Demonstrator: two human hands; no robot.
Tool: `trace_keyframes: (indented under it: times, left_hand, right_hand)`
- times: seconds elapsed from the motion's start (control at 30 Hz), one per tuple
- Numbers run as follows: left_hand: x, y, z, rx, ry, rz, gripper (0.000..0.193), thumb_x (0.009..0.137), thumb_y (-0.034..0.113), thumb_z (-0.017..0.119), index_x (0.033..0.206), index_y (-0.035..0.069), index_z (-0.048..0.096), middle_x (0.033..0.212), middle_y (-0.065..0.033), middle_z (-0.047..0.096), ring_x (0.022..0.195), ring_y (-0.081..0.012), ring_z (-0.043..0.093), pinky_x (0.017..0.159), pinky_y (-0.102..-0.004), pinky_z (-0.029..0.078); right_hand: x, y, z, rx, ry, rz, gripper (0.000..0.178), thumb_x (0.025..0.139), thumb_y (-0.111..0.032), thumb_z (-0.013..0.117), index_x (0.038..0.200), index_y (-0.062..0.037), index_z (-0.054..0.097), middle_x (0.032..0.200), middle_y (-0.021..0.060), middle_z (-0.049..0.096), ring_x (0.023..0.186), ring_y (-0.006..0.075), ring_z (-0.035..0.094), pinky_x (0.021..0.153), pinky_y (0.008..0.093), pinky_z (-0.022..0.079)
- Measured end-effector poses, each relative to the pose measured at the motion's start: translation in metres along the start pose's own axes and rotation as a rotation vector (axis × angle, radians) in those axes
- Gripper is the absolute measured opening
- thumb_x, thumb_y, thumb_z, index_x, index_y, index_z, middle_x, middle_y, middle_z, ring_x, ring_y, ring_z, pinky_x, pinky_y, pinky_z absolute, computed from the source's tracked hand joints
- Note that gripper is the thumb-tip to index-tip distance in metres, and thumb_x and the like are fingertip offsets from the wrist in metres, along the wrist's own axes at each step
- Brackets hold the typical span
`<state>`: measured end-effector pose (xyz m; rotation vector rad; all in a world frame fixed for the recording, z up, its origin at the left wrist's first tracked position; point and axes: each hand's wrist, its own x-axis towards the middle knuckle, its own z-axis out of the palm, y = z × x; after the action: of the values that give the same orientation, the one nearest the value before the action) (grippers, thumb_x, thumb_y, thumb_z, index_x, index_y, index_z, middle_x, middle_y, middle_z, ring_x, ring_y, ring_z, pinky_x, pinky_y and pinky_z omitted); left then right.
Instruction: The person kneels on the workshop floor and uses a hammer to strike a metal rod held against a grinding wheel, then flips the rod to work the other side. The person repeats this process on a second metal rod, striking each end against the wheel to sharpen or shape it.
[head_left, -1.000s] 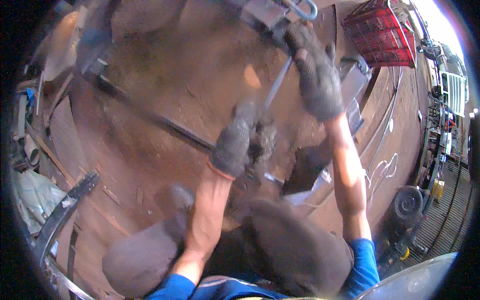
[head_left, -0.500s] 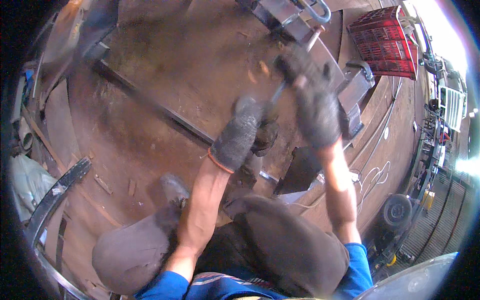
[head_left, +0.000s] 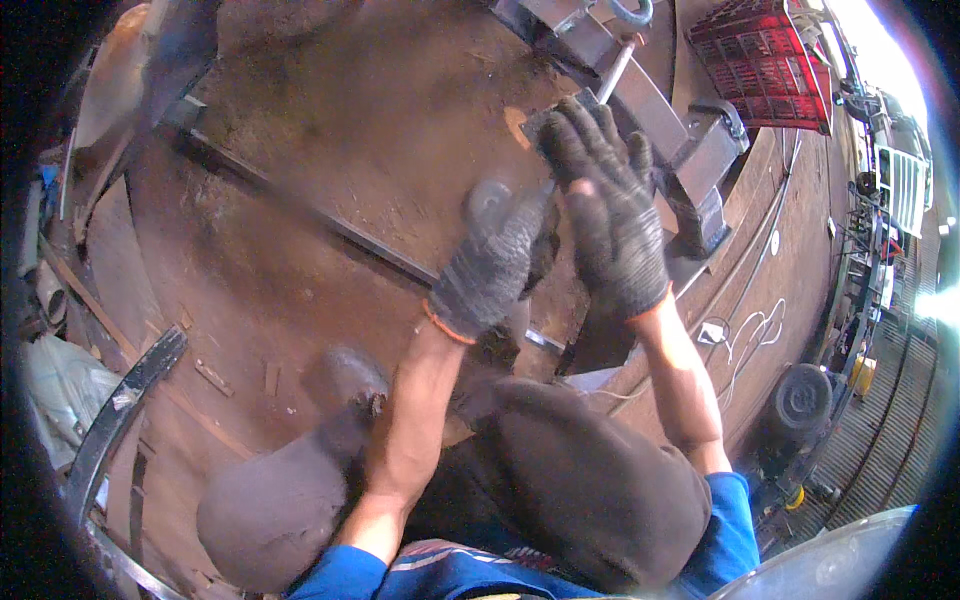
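Grey knitted gloves cover both your hands. Your left hand (head_left: 492, 262) is curled, the fingers closed together around the lower part of a thin metal rod (head_left: 612, 78); the exact grip is blurred, so it only seems to be a firm fist. Your right hand (head_left: 607, 222) is just beside it, a little higher, with the fingers spread apart and flat. They lie against the rod and over a small dark metal plate (head_left: 535, 125), but you cannot tell from this view if they press it or only rest there.

The rod goes up and to the right from your hands, and its upper end reaches a ring (head_left: 630, 12) on a grey steel frame (head_left: 640, 95) at the top of the view. Beside this frame, further right, stands a red plastic crate (head_left: 760, 55).

Under your hands is rusty brown ground (head_left: 350, 130), with a long dark steel bar (head_left: 300, 210) lying across it from upper left toward your left wrist. Your knees in dark trousers (head_left: 580, 480) are below your forearms. A white cable (head_left: 750, 335) lies in loops at your right, and a curved black strip (head_left: 120, 410) lies at your left.
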<state>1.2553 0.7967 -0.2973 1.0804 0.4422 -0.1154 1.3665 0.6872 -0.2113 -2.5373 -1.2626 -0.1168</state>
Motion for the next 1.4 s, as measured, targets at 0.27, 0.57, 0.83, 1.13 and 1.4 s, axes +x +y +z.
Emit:
trace_keyframes:
  times: [0.27, 0.57, 0.83, 1.13, 1.4]
  left_hand:
    - [-0.010, 0.041, 0.010, -0.360, -0.060, -0.351, 0.028, 0.101, 0.040, 0.048, 0.090, 0.015, 0.052, 0.060, 0.0055, 0.041, 0.046, -0.0071, 0.034, 0.041, -0.0246, 0.028]
    - [-0.013, 0.023, -0.009, 0.977, 0.018, 0.751, 0.027, 0.100, 0.018, 0.053, 0.122, 0.005, 0.060, 0.105, -0.0139, 0.061, 0.083, -0.0193, 0.061, 0.071, -0.0308, 0.052]
    - [-0.021, 0.059, 0.001, 0.378, -0.043, 0.037, 0.039, 0.086, -0.002, 0.060, 0.125, 0.000, 0.059, 0.122, -0.0254, 0.056, 0.109, -0.0351, 0.059, 0.090, -0.0415, 0.052]
    - [-0.017, 0.056, 0.010, -0.308, 0.067, -0.223, 0.036, 0.099, 0.037, 0.050, 0.113, 0.007, 0.064, 0.095, -0.0047, 0.067, 0.079, -0.0141, 0.062, 0.070, -0.0279, 0.050]
    - [-0.016, 0.041, 0.031, -0.667, -0.018, -0.344, 0.047, 0.101, 0.040, 0.046, 0.134, 0.007, 0.053, 0.127, -0.0103, 0.060, 0.116, -0.0223, 0.058, 0.103, -0.0381, 0.044]
  right_hand:
    - [0.022, 0.035, 0.005, -0.086, 0.146, 0.046, 0.048, 0.099, -0.033, 0.045, 0.142, -0.0122, 0.049, 0.149, 0.0123, 0.044, 0.141, 0.0336, 0.037, 0.114, 0.0584, 0.019]
    - [0.029, 0.046, -0.022, 0.097, -0.019, -0.042, 0.068, 0.082, -0.023, 0.064, 0.146, -0.0159, 0.043, 0.153, 0.0133, 0.039, 0.145, 0.0338, 0.031, 0.118, 0.0553, 0.014]
    - [0.027, 0.059, -0.023, -0.113, -0.068, -0.149, 0.072, 0.076, -0.012, 0.065, 0.145, -0.0162, 0.045, 0.150, 0.0132, 0.042, 0.140, 0.0353, 0.037, 0.115, 0.0577, 0.024]
    - [-0.010, -0.028, -0.028, 0.146, -0.067, 0.018, 0.058, 0.086, -0.016, 0.057, 0.141, -0.0013, 0.046, 0.146, 0.0270, 0.040, 0.137, 0.0464, 0.035, 0.113, 0.0503, 0.032]
    - [-0.002, -0.028, -0.011, 0.122, 0.050, 0.316, 0.050, 0.101, -0.030, 0.042, 0.141, -0.0002, 0.045, 0.148, 0.0289, 0.036, 0.138, 0.0478, 0.033, 0.113, 0.0472, 0.034]
